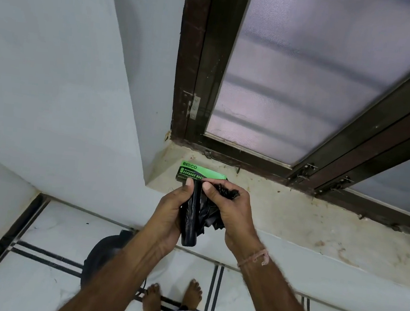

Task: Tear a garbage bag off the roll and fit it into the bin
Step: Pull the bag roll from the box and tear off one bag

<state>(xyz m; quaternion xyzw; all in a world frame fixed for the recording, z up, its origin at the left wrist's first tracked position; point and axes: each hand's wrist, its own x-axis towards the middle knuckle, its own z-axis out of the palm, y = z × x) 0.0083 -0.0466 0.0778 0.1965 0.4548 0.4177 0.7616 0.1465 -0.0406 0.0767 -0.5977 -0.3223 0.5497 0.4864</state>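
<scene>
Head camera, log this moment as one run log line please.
stage: separating bag | left hand: grips bag roll | right hand: pinches loose bag | box: on sill | bin: unlined, below

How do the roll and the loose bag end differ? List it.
The roll is a tight, smooth cylinder in the left hand; the loose bag end is crumpled, bunched in the right hand. The roll stands nearly upright; the bag end spreads sideways. Both are black plastic.
</scene>
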